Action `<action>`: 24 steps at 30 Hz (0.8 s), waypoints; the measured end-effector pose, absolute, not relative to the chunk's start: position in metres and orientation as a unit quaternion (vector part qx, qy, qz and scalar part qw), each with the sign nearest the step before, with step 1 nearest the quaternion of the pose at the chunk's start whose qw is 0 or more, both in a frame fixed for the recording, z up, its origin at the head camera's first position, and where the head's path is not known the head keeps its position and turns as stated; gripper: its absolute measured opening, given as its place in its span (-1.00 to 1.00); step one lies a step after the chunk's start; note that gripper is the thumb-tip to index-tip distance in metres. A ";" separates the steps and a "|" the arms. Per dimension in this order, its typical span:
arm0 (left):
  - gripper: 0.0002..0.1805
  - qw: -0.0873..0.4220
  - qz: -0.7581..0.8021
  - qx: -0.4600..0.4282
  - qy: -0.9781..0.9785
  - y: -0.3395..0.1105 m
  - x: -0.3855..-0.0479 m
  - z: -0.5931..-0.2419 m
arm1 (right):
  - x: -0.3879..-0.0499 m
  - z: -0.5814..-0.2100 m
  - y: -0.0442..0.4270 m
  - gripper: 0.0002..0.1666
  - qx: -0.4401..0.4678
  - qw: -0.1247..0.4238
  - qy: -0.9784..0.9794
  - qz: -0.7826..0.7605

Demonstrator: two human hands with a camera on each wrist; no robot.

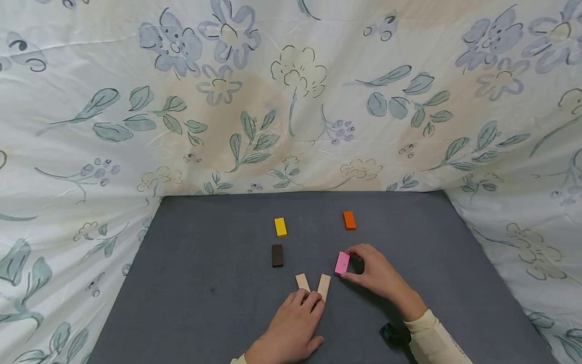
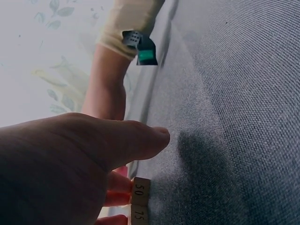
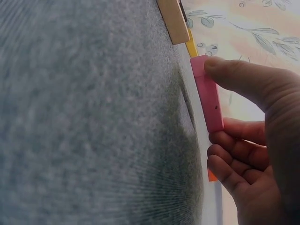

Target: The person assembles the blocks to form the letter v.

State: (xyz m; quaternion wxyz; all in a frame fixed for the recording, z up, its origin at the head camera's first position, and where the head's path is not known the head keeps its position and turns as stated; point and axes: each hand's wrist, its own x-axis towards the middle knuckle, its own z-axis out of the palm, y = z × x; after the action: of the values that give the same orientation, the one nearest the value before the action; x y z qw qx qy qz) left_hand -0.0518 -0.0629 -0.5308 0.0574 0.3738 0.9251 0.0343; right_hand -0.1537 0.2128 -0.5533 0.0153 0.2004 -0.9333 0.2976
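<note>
My right hand (image 1: 377, 270) pinches a pink wooden block (image 1: 342, 263) by its two ends between thumb and fingers. In the right wrist view the pink block (image 3: 208, 93) appears just above the cloth. Two plain wooden blocks (image 1: 324, 286) lie in a V shape, near ends together. On their near ends rest the fingers of my left hand (image 1: 295, 323), thumb held apart. The left wrist view shows the block ends marked 50 (image 2: 139, 190) and 75 (image 2: 138, 214). Part of both plain blocks is hidden under the fingers.
A dark brown block (image 1: 277, 256) lies left of the V, with a yellow block (image 1: 280, 227) behind it. Farther back on the right is an orange block (image 1: 349, 220). Flowered fabric (image 1: 300, 101) surrounds the grey tabletop (image 1: 204, 313) at the back and sides.
</note>
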 end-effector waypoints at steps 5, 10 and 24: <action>-0.25 0.057 0.032 0.374 0.925 -0.063 -0.051 -0.531 | -0.154 -0.552 0.211 -0.32 0.194 0.010 -0.933 0.302; -0.24 0.057 0.031 0.374 0.925 -0.062 -0.051 -0.531 | -0.155 -0.550 0.209 -0.31 0.191 0.009 -0.934 0.301; -0.23 0.062 0.036 0.372 0.925 -0.063 -0.051 -0.531 | -0.155 -0.550 0.198 -0.31 0.193 0.019 -0.933 0.302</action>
State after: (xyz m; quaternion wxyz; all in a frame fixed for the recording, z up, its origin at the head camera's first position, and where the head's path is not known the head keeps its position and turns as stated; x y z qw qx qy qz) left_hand -0.0515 -0.0627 -0.5308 0.0622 0.3724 0.9253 0.0365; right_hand -0.1547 0.1980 -0.5500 0.0189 0.1934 -0.9335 0.3015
